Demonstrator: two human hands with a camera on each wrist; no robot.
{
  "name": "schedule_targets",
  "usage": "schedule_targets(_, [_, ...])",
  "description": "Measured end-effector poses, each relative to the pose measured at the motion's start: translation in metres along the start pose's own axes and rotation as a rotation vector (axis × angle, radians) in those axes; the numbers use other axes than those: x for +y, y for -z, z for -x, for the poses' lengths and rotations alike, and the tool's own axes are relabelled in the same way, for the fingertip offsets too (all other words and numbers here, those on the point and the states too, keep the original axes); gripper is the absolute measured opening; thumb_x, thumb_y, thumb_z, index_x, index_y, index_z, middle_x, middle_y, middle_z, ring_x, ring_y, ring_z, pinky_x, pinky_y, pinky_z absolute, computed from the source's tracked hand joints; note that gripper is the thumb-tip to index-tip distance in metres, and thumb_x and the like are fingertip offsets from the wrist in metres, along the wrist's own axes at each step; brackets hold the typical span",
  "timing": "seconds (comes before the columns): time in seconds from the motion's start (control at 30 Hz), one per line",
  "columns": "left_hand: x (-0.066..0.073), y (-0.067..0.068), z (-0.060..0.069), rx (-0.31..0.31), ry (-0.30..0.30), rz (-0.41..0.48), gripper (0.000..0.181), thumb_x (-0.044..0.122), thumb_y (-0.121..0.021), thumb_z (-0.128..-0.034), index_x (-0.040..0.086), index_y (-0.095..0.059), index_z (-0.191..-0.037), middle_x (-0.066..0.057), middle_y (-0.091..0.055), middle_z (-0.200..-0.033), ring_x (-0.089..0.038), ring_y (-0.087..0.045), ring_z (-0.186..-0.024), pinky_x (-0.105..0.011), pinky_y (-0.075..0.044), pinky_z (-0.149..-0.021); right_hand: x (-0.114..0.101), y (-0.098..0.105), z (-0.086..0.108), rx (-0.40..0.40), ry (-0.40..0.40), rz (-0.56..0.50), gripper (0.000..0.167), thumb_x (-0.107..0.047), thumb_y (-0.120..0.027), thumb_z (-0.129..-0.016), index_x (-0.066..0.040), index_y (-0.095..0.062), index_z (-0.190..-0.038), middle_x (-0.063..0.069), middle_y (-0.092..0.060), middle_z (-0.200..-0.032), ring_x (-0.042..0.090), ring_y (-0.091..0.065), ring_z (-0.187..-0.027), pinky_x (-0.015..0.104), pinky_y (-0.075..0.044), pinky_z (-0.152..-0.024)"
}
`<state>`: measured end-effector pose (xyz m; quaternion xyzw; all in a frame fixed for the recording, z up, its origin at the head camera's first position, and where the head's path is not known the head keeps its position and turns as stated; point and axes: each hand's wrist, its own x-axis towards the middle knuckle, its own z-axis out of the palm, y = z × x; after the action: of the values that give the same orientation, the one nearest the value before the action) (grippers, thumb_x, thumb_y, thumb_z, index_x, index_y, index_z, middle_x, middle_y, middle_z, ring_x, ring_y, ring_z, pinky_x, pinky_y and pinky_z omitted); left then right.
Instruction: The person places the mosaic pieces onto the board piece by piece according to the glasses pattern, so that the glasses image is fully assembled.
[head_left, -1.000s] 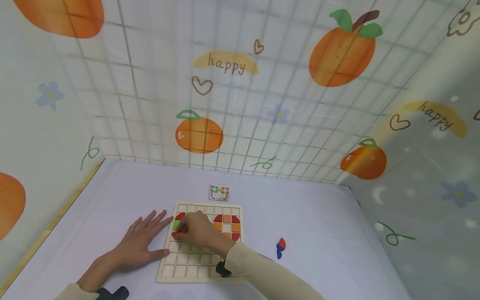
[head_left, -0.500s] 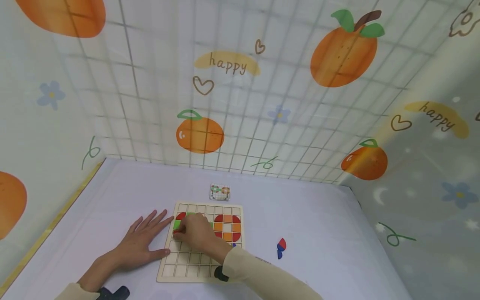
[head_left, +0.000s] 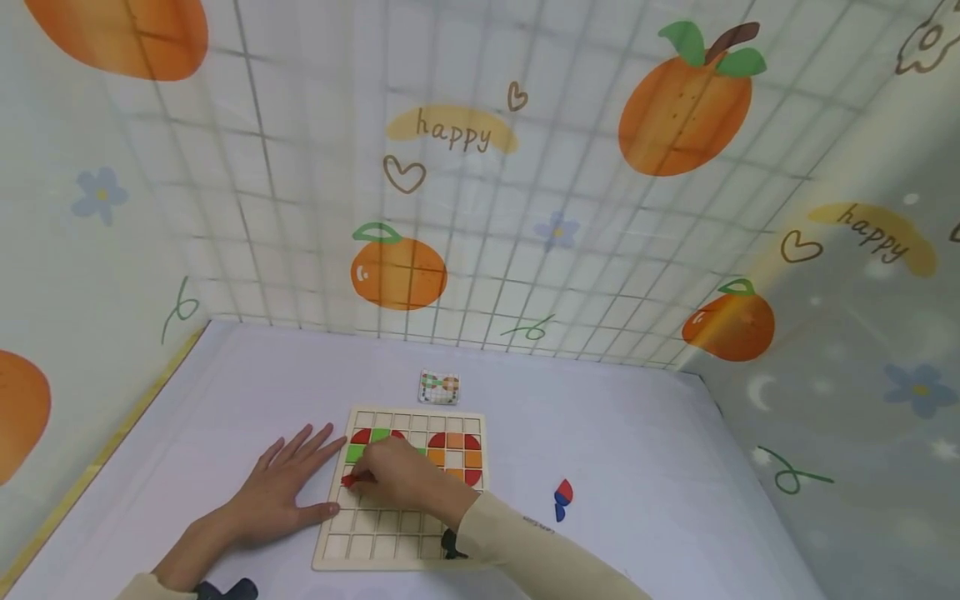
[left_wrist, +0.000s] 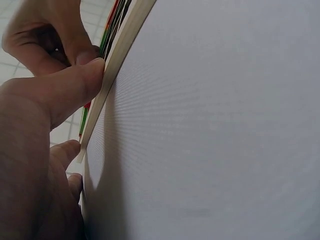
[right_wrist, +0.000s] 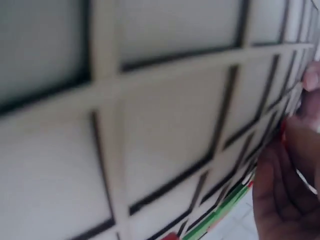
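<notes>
Low in the head view, left of centre, a person's right hand (head_left: 397,473) reaches in from the lower right, its thumb and forefinger pinched close together on a small red piece (head_left: 347,481). The piece is at the left side of a pale wooden grid board (head_left: 379,547), about halfway up; only a sliver peeks out leftward past the fingertips, so its long axis cannot be told, nor whether it sits in a cell.

The board lies flat, its left edge leaning from upper right to lower left in the frame and its bottom edge nearly level. Green squares (head_left: 381,434) and red pieces sit in its upper left cells, and orange squares with red rounded corners form a ring (head_left: 472,459) at its upper right.

At the lower left, the left hand (head_left: 279,492) lies spread, fingers straight and pointing to the upper right, holding nothing, its thumb tip against the board's edge.

Just above the board is a small printed card (head_left: 438,387); to the right, loose red and blue pieces (head_left: 563,492) slant slightly downward to the left.

Pale lavender covers the worktop (head_left: 637,467). Behind rises a white grid-patterned curtain (head_left: 487,250) printed with oranges, hearts, blue flowers and "happy".
</notes>
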<state>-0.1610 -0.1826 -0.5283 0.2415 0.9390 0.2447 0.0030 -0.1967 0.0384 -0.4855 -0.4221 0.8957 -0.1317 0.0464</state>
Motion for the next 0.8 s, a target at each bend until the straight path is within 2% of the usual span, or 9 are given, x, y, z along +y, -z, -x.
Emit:
schedule_targets(0.13, [0.0,-0.002,0.0,0.004,-0.006,-0.003,0.087,0.065,-0.066,-0.0824,0.022,-0.038,-0.152,-0.009,-0.026,-0.16,-0.038,-0.013,-0.147,-0.061,-0.009,-0.112,-0.003,-0.003,-0.001,0.04,-0.018,0.133,0.01,-0.025,-0.073,-0.092,-0.021,-0.08,-0.097,-0.015,-0.069,-0.08,-0.007,-0.054,-0.069,0.005,-0.044,-0.071])
schedule_targets(0.17, [-0.001,-0.002,0.0,0.006,-0.008,-0.006,0.087,0.065,-0.065,-0.0825,0.022,-0.038,-0.153,-0.009,-0.026,-0.16,-0.038,-0.013,-0.147,-0.061,-0.009,-0.113,-0.004,-0.004,-0.001,0.048,-0.038,0.145,0.009,-0.026,-0.073,-0.092,-0.022,-0.079,-0.096,-0.016,-0.067,-0.077,-0.006,-0.053,-0.067,0.005,-0.044,-0.068])
schedule_targets(0.23, [-0.002,-0.003,0.0,0.009,-0.009,-0.01,0.087,0.066,-0.065,-0.0825,0.023,-0.038,-0.153,-0.008,-0.026,-0.16,-0.038,-0.013,-0.147,-0.06,-0.009,-0.113,-0.006,-0.006,-0.003,0.069,-0.087,0.121,0.009,-0.027,-0.073,-0.091,-0.021,-0.08,-0.091,-0.016,-0.065,-0.07,-0.005,-0.05,-0.061,0.006,-0.042,-0.061])
schedule_targets(0.37, [-0.003,-0.004,0.0,0.016,-0.009,-0.016,0.086,0.066,-0.065,-0.0826,0.023,-0.038,-0.153,-0.008,-0.026,-0.16,-0.037,-0.013,-0.147,-0.06,-0.01,-0.113,-0.011,-0.01,-0.006,0.122,-0.164,-0.014,0.012,-0.025,-0.074,-0.091,-0.017,-0.08,-0.083,-0.016,-0.061,-0.061,-0.004,-0.045,-0.053,0.007,-0.036,-0.049])
schedule_targets(0.5, [-0.003,-0.004,0.001,0.014,-0.013,-0.002,0.086,0.065,-0.065,-0.0828,0.023,-0.038,-0.153,-0.008,-0.026,-0.16,-0.038,-0.014,-0.147,-0.06,-0.01,-0.113,-0.013,-0.01,-0.007,0.119,-0.15,-0.061,0.01,-0.021,-0.073,-0.091,-0.016,-0.08,-0.084,-0.016,-0.063,-0.063,-0.007,-0.045,-0.054,0.006,-0.036,-0.051])
schedule_targets(0.7, [-0.001,-0.002,0.001,0.004,-0.001,-0.005,0.086,0.064,-0.066,-0.0824,0.023,-0.038,-0.153,-0.008,-0.026,-0.16,-0.037,-0.013,-0.147,-0.06,-0.01,-0.113,-0.009,-0.006,-0.004,0.091,-0.117,0.008,0.016,-0.022,-0.072,-0.092,-0.019,-0.077,-0.077,-0.017,-0.055,-0.057,-0.004,-0.044,-0.05,0.008,-0.035,-0.049])
schedule_targets(0.8, [-0.001,-0.002,0.0,0.0,0.006,-0.009,0.087,0.064,-0.066,-0.0822,0.023,-0.038,-0.153,-0.008,-0.026,-0.16,-0.037,-0.013,-0.147,-0.061,-0.009,-0.113,-0.006,-0.003,-0.002,0.088,-0.117,0.016,0.013,-0.024,-0.072,-0.092,-0.019,-0.078,-0.082,-0.018,-0.057,-0.06,-0.005,-0.044,-0.053,0.009,-0.036,-0.05])
